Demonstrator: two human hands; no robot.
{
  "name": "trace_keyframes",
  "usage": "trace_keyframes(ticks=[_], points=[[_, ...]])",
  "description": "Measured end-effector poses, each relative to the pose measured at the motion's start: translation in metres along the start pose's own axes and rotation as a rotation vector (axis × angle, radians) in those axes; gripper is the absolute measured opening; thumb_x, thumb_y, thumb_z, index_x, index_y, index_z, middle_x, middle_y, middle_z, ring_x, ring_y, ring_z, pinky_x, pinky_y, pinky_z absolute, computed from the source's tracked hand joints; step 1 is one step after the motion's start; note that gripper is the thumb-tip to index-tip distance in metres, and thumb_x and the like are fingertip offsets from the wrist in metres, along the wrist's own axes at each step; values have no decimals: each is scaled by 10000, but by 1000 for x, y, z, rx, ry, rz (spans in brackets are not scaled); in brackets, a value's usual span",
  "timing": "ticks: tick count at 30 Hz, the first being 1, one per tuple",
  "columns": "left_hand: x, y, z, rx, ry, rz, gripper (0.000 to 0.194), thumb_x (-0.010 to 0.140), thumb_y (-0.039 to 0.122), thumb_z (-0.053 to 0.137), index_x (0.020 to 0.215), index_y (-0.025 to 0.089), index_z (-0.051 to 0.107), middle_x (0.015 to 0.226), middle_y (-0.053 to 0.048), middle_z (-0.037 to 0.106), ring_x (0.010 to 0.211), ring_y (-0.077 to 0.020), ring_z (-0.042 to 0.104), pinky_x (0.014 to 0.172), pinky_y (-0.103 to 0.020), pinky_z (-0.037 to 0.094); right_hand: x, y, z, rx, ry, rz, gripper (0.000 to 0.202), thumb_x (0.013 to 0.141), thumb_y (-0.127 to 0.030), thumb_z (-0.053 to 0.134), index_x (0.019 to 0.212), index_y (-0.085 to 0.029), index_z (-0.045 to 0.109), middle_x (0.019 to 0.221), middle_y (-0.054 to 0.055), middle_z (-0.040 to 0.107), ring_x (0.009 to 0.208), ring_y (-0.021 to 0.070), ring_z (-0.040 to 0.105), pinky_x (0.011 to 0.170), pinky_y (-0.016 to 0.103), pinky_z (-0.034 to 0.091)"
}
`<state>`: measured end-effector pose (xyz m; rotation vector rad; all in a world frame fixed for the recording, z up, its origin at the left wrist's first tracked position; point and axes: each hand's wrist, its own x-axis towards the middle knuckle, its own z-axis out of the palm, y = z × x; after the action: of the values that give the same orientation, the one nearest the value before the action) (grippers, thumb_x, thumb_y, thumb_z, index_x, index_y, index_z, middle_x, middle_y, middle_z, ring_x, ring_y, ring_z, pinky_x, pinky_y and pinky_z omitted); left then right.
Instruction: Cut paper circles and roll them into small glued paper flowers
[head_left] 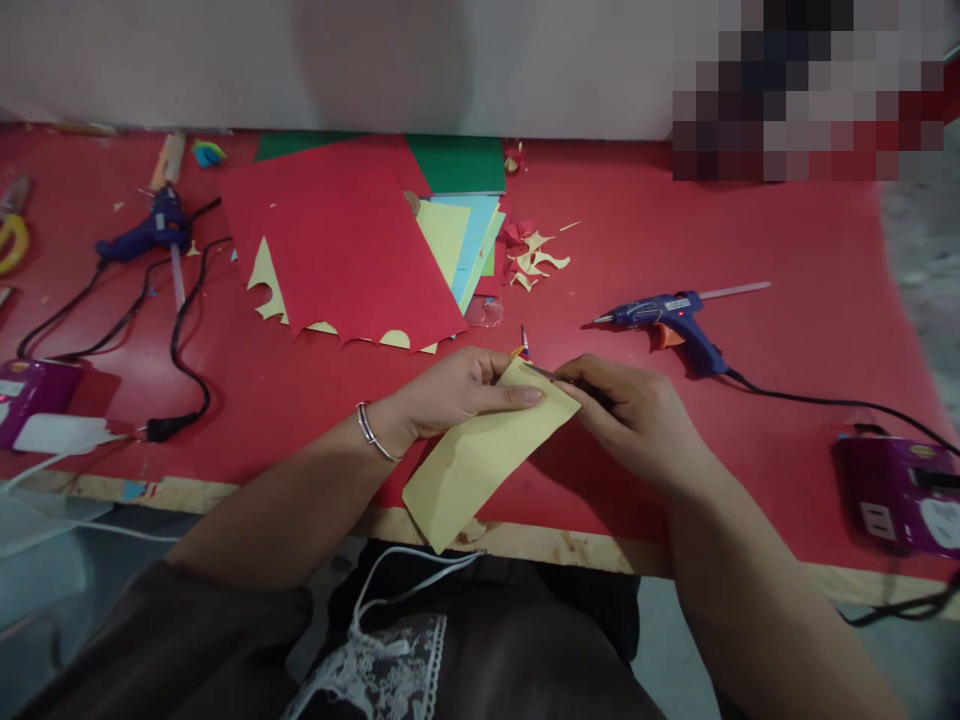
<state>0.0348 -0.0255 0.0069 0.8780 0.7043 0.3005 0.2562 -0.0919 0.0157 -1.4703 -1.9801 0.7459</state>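
A pale yellow sheet (480, 455) hangs tilted over the table's front edge area, pinched at its upper part by my left hand (469, 393), thumb on top. My right hand (634, 410) is closed round scissors (541, 372), whose handles are hidden by the fingers. The thin dark blades lie at the sheet's top edge, near my left thumb. Behind the hands, a stack of red sheets (337, 240) with scalloped cuts lies over yellow, blue and green paper.
A blue glue gun (671, 318) lies right, its cord running to a purple box (900, 490). Left are another glue gun (154, 228), black cords, a purple box (37, 395) and yellow-handled pliers (13, 235). Paper scraps (534, 258) lie beyond the hands.
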Motion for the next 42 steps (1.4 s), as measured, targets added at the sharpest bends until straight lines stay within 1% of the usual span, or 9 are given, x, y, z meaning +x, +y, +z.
trace_keyframes(ticks=[6, 10, 14, 19, 23, 26, 29, 34, 42], points=[[0, 0, 1, 10, -17, -3, 345, 786, 382, 942, 996, 134, 827, 843, -34, 777, 684, -102, 688, 617, -198, 510, 1, 0, 0, -4, -1, -13, 230, 1066, -367, 562, 958, -214, 696, 797, 31, 732, 677, 165, 646, 638, 280, 480], [0, 0, 1, 3, -18, 6, 369, 769, 398, 954, 997, 134, 832, 861, -42, 786, 697, -106, 693, 624, -198, 513, 1, 0, 0, -1, -1, -17, 228, 1067, -359, 561, 954, -210, 691, 801, 24, 730, 675, 155, 644, 634, 272, 472], [1, -3, 0, 27, -16, -2, 384, 786, 406, 940, 1039, 137, 835, 871, -55, 791, 693, -116, 693, 625, -211, 518, 1, 0, 1, -1, 4, -25, 226, 1064, -360, 560, 954, -210, 690, 814, 28, 738, 683, 155, 652, 641, 272, 477], [1, -6, -3, 39, -34, 16, 350, 808, 409, 925, 1028, 151, 840, 884, -56, 791, 699, -112, 695, 636, -209, 520, 1, -1, 1, -7, 5, -27, 233, 1066, -372, 554, 949, -220, 686, 793, 29, 731, 657, 158, 641, 619, 277, 470], [1, -6, -2, 38, -49, 13, 332, 826, 416, 910, 1013, 151, 838, 881, -57, 790, 694, -110, 688, 630, -206, 507, 1, -1, 1, -4, 2, -32, 231, 1066, -373, 551, 950, -223, 684, 803, 33, 738, 673, 166, 654, 633, 281, 482], [2, -6, -1, 33, -50, 7, 329, 813, 413, 919, 986, 145, 839, 864, -54, 786, 682, -108, 679, 629, -208, 504, 1, -1, 1, -3, -7, -15, 251, 1071, -395, 540, 960, -223, 686, 817, 40, 740, 680, 171, 655, 643, 286, 490], [3, -7, -1, 27, -43, -1, 348, 797, 408, 932, 1005, 144, 842, 855, -52, 783, 677, -109, 678, 630, -211, 506, 0, 1, 2, -2, -12, -16, 267, 1077, -400, 530, 962, -219, 689, 818, 40, 734, 683, 167, 647, 649, 284, 487], [4, -9, -2, 11, -45, -15, 342, 796, 401, 934, 1004, 146, 839, 884, -55, 789, 701, -109, 693, 655, -214, 524, 0, 0, 2, -2, -4, -24, 266, 1075, -394, 540, 946, -215, 688, 791, 28, 716, 659, 155, 625, 631, 274, 468], [4, -6, 0, 26, -28, -37, 397, 758, 417, 953, 997, 124, 834, 834, -53, 775, 652, -104, 664, 617, -210, 492, 0, 0, 3, -6, -9, -32, 291, 1078, -411, 528, 920, -218, 678, 774, 35, 715, 647, 160, 624, 610, 280, 455]])
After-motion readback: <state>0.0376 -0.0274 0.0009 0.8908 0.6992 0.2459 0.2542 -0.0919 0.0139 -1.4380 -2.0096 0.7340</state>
